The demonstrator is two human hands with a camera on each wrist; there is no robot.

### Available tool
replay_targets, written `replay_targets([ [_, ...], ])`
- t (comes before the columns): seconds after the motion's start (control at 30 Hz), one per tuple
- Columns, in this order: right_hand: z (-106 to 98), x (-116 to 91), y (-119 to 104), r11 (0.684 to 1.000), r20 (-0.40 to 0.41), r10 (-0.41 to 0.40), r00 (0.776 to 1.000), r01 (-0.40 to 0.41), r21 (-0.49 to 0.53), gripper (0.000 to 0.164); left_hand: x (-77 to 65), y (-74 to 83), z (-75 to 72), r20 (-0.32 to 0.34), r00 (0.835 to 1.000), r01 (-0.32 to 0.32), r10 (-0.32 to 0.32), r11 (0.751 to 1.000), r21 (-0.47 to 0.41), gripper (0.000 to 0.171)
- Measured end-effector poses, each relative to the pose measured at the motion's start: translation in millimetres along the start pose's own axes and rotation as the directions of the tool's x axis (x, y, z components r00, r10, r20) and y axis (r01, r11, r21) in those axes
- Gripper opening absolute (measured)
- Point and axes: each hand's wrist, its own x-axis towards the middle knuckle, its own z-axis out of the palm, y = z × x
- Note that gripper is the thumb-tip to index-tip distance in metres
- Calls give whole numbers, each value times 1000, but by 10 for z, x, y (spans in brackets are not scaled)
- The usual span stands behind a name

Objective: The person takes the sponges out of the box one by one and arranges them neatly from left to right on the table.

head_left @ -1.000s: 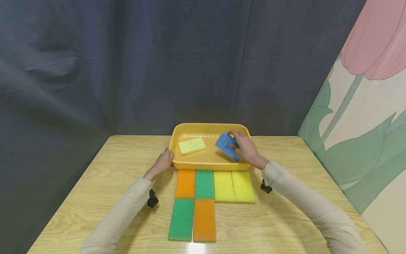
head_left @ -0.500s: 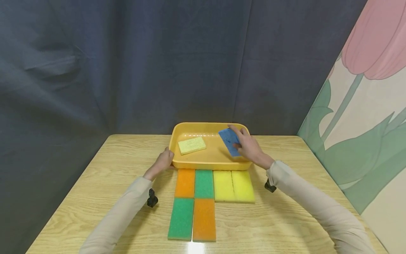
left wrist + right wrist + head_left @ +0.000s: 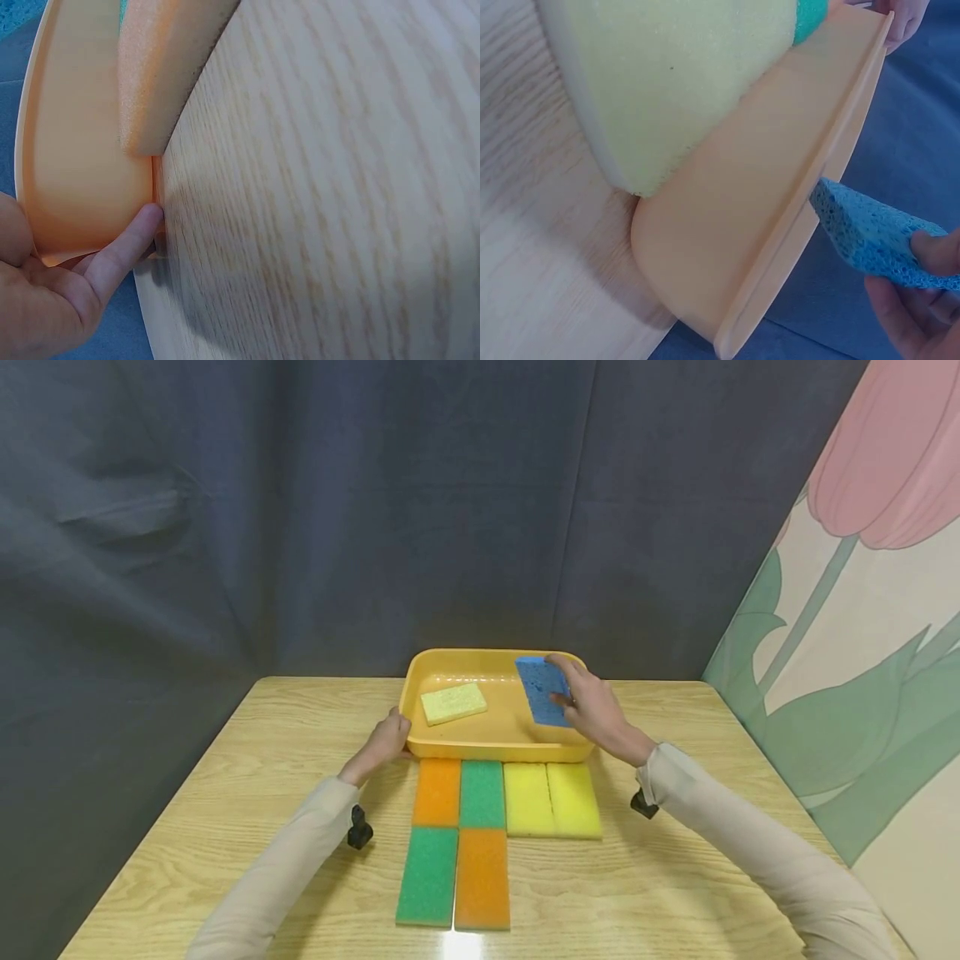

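Note:
My right hand (image 3: 602, 714) pinches a blue sponge (image 3: 538, 687) between thumb and fingers, tilted over the right part of a yellow tray (image 3: 487, 752). In the right wrist view the porous blue sponge (image 3: 870, 232) shows just past the tray's rim (image 3: 810, 184). My left hand (image 3: 384, 742) grips the tray's left end. The left wrist view has a finger (image 3: 124, 251) against the tray's outer wall, low by the tabletop. A pale yellow sponge (image 3: 453, 703) lies flat inside the tray, left of the middle.
Touching the tray's front are an orange pad (image 3: 437, 793), a green pad (image 3: 482, 795) and two yellow sponges (image 3: 551, 802). Nearer lie another green pad (image 3: 427, 877) and orange pad (image 3: 482, 878). A dark curtain (image 3: 420, 510) hangs behind the wooden table (image 3: 300, 735).
The right hand has raised the blue sponge slightly and turned it more upright above the tray. My left hand, the tray and the other sponges have stayed put.

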Motion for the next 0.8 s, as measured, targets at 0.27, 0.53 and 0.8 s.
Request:
replay_targets([
  [0.27,-73,-71,-68,997,-39,-29,999,32,74,57,-18,59,-7,-3,998,66,-67,995,-69,25],
  [0.53,-156,-127,-169,992,-27,-64,998,67,103,41,-9,52,-14,11,995,101,-100,988,-121,20],
  [0.8,-217,-157,-271,986,-61,-95,994,103,134,32,-40,45,-26,1,1000,23,-23,995,-93,23],
])
